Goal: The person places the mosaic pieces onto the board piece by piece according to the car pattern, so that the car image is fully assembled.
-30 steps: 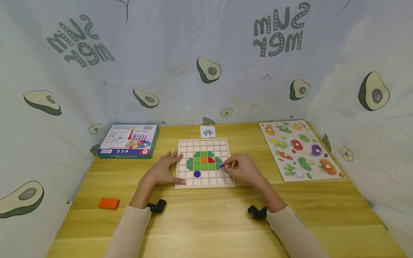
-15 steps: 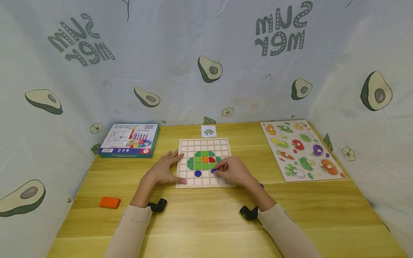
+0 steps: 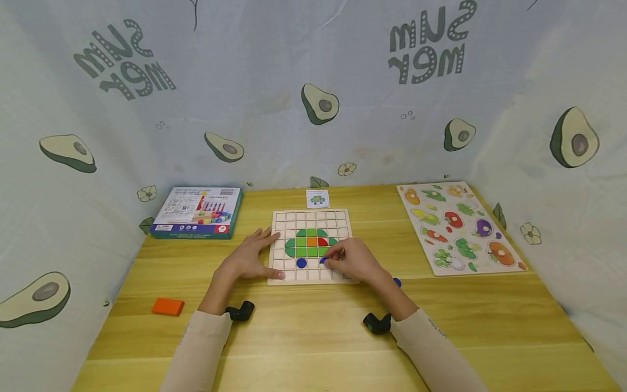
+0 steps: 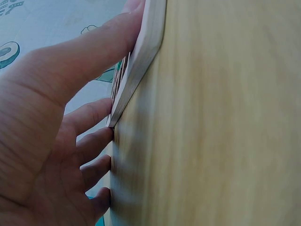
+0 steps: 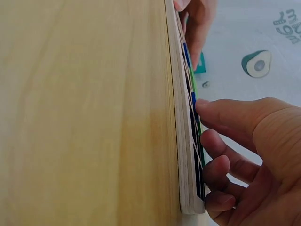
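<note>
A wooden grid board (image 3: 289, 217) lies in the middle of the table in the head view, with green, orange and red tiles (image 3: 306, 251) set in its squares. One round blue piece (image 3: 301, 263) sits below them. My left hand (image 3: 246, 256) is spread at the board's left side, thumb and index finger touching its edge. With thumb and fingertips, my right hand (image 3: 354, 259) pinches a second blue piece (image 3: 323, 261), low over a square right of the first. The fingers partly hide it. In the right wrist view the thumb touches a blue piece (image 5: 194, 100) at the board's surface.
A small printed card (image 3: 318, 198) lies behind the board. At the left are a boxed game (image 3: 197, 213) and an orange block (image 3: 168, 306). A vegetable puzzle board (image 3: 460, 228) lies at the right. Another blue piece (image 3: 397, 282) is beside the right wrist.
The right hand has moved left with the blue piece, from the green tiles' right end to a square below them. A blue piece by the right wrist has come into sight. The left hand stays.
</note>
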